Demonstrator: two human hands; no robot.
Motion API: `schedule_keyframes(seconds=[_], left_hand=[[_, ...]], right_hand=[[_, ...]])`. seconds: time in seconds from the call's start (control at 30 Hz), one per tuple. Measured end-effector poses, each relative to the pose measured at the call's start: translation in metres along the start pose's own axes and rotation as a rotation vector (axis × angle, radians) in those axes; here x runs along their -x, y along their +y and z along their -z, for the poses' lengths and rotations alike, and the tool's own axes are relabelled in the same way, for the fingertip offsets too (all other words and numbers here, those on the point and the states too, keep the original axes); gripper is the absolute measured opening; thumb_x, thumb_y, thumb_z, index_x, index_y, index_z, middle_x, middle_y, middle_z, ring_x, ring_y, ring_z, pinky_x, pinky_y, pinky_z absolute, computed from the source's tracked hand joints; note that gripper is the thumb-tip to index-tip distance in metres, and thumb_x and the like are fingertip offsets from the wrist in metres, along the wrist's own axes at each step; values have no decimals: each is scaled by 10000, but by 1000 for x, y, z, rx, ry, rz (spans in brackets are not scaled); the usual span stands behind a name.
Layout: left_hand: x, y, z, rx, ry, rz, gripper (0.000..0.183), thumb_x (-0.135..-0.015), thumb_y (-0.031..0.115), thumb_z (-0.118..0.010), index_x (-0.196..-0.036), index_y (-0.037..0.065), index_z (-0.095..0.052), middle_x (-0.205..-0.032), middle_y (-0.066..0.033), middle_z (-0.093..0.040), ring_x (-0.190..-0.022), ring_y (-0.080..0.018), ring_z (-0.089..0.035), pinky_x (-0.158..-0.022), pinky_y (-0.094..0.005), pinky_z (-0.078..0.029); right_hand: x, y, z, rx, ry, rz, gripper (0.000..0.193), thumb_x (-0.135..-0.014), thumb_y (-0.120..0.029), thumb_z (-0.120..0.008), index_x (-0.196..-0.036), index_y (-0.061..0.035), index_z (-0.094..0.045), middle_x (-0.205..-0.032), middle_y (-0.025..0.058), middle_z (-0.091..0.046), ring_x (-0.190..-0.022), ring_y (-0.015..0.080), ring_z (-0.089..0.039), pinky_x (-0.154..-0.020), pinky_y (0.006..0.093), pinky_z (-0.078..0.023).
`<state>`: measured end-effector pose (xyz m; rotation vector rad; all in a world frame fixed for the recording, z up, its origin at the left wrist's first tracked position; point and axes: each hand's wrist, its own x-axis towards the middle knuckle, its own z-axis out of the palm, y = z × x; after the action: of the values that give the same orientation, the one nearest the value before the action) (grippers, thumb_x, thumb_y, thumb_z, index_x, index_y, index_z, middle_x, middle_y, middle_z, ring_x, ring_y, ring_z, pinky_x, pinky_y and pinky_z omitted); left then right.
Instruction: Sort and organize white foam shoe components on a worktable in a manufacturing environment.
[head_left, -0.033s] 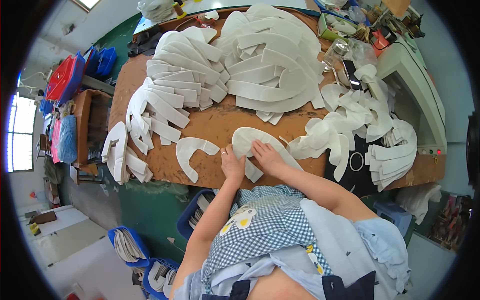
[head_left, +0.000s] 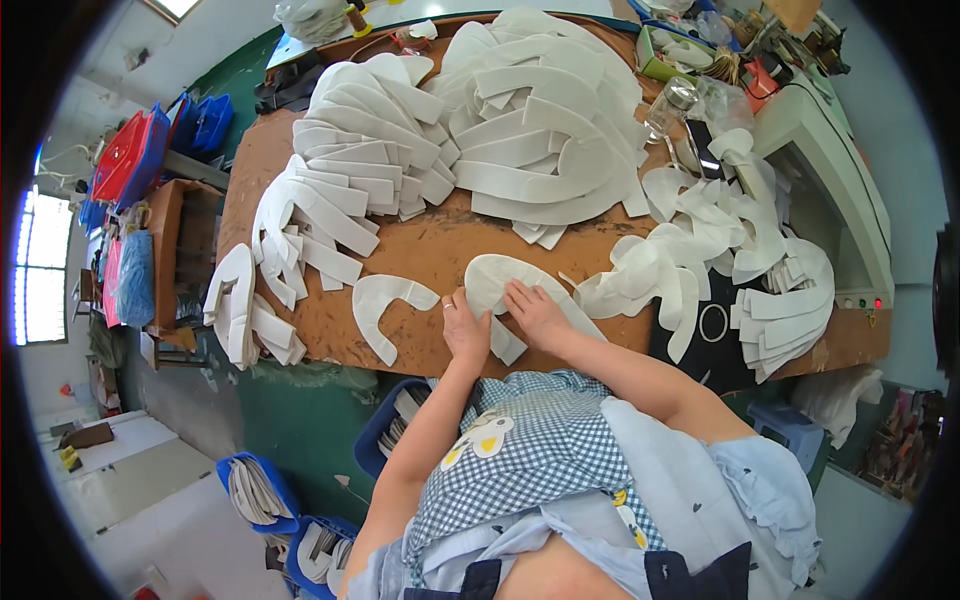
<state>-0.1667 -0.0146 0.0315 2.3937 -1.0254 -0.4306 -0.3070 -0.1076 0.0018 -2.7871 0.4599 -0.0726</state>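
A white U-shaped piece of sheet material [head_left: 492,270] lies on the brown tabletop in front of me, its curve facing away. My left hand [head_left: 466,330] is at its left arm, fingers bunched at the edge, the fingertips partly hidden. On the inner part of the curve rests my right hand [head_left: 537,315], fingers stretched out and pressing on the white surface. One end of the piece shows between my wrists. Left of it, apart from my hands, lies a smaller white curved piece [head_left: 372,308].
Large overlapping piles of white curved pieces [head_left: 545,125] cover the table's back [head_left: 420,245]. Thin white curved pieces [head_left: 640,275] lie at right, beside a stack [head_left: 785,310] and a pale machine [head_left: 835,170]. A glass jar [head_left: 672,105] stands behind. Blue bins [head_left: 258,490] sit on the floor.
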Motion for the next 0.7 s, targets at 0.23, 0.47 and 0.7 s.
schedule_keyframes(seconds=[0.23, 0.47, 0.7], left_hand=[[-5, -11, -8, 20, 103, -114, 449, -747, 79, -708, -1139, 39, -491, -1068, -152, -517, -980, -326, -567, -774, -399, -497], [-18, -15, -3, 160, 99, -143, 106, -800, 73, -632, -859, 42, -549, -829, -115, -580, -739, -280, -610, -661, -382, -491], [3, -22, -14, 181, 95, -42, 114, -795, 94, -653, -830, 26, -569, -800, -112, -620, -718, -254, -630, -660, -360, -503]], right_hand=[[-28, -5, 22, -320, 131, -203, 307, -786, -122, -582, -1070, -7, -576, -1087, 156, -602, -1047, 315, -549, -915, 432, -433], [-55, -6, 43, -571, 33, -464, 301, -865, -310, -565, -922, -26, -646, -977, 149, -632, -969, 322, -572, -851, 421, -465], [-70, -10, 22, -458, -4, -400, 356, -840, -370, -583, -889, -23, -652, -963, 163, -608, -973, 336, -556, -855, 430, -468]])
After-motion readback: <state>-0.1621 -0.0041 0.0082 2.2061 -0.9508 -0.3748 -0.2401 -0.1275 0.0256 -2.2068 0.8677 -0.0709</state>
